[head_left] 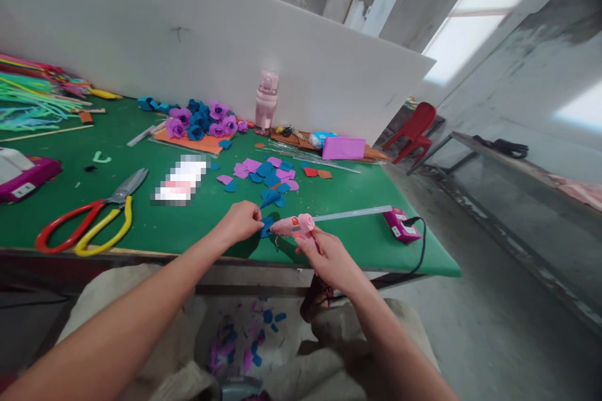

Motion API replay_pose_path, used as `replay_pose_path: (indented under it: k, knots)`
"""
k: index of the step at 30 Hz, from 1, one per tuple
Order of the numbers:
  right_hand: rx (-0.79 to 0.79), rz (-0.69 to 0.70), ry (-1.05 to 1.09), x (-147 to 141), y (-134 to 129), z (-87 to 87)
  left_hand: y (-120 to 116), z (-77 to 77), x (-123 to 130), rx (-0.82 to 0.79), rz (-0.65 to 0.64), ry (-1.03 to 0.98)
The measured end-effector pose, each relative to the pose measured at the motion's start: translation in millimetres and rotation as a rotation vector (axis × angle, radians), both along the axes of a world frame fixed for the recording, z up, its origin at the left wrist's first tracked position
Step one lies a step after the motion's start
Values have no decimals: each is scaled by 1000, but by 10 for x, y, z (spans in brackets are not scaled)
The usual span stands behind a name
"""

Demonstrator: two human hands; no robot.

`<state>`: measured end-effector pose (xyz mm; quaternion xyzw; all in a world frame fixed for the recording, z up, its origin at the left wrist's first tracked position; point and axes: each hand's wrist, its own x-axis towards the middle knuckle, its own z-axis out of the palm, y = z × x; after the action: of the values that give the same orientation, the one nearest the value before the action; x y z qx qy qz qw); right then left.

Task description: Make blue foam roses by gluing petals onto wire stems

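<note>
My right hand [329, 255] is wrapped round the handle of a pink hot glue gun [291, 224]. A long clear glue stick [352, 213] juts from the gun's back end towards the right. My left hand [241, 223] pinches a blue paper petal [266, 227] right at the gun's nozzle; whether they touch I cannot tell. Another blue piece, rolled to a point [269, 198], rises just above my left fingers; I cannot tell if it is joined to the petal. Loose purple and blue petals [268, 171] lie scattered beyond my hands on the green table [188, 235].
Large scissors [108, 210] with red and yellow handles lie on the left. Finished paper flowers [200, 119] rest on an orange sheet. A pink bottle [266, 103] stands by the white board. Power strips [402, 225] sit at both sides; a black cable hangs over the right edge.
</note>
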<state>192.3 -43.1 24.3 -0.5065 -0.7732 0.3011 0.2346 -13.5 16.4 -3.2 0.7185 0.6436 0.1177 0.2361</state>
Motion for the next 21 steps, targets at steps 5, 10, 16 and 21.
replay_pose_path:
  k: [5,10,16,21]
  knots:
    - [9,1,-25,1,8,-1,-4,-3,-5,1,-7,0]
    - [14,4,-18,-3,11,-8,-4,-6,-5,-2,-2,-15]
    - [14,9,-19,-11,16,-12,-6,-5,-5,12,-4,-24]
    - [11,7,-11,-6,17,-21,-15,9,0,1,13,-29]
